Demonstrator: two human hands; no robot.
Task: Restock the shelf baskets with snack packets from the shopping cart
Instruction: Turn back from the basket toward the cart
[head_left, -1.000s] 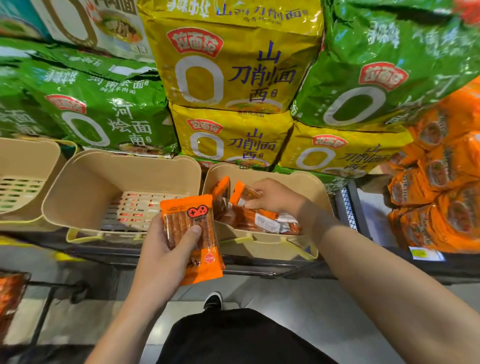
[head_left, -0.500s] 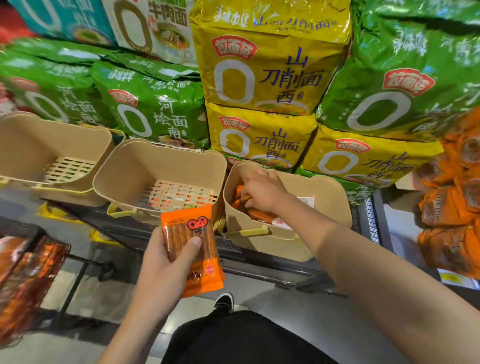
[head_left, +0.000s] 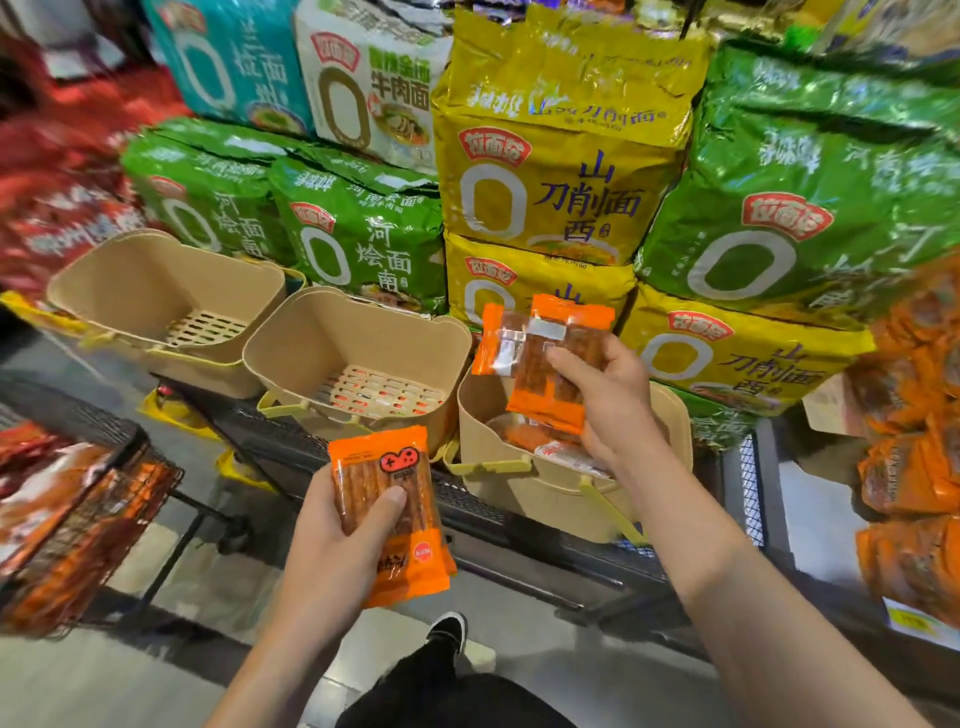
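Right hand (head_left: 615, 400) is gripping a couple of orange packets (head_left: 550, 358), backs facing the camera, right of frame centre, above the right basket (head_left: 545, 493). Left hand (head_left: 332, 535) is gripping one more packet (head_left: 389, 514), thumb across its front, at lower centre, in front of the shelf edge and not over any basket.

Progress, judging from this view: early. Right basket is holding a few packets at the bottom, nowhere near full. Middle basket (head_left: 306, 343) and left basket (head_left: 104, 280) are showing only bare slatted floors. So one of three started, two untouched.

Cart (head_left: 88, 525) at lower left is sitting loaded with a heap of orange packets, so plenty of stock is waiting.

Can't tell whether the right hand is putting its packets in or lifting them out to spread around; looks to me like redistributing into the empty baskets.

Behind the baskets: stacked green and yellow noodle bags (head_left: 561, 171). Far right: more orange packs (head_left: 914, 467) piled on the neighbouring shelf.
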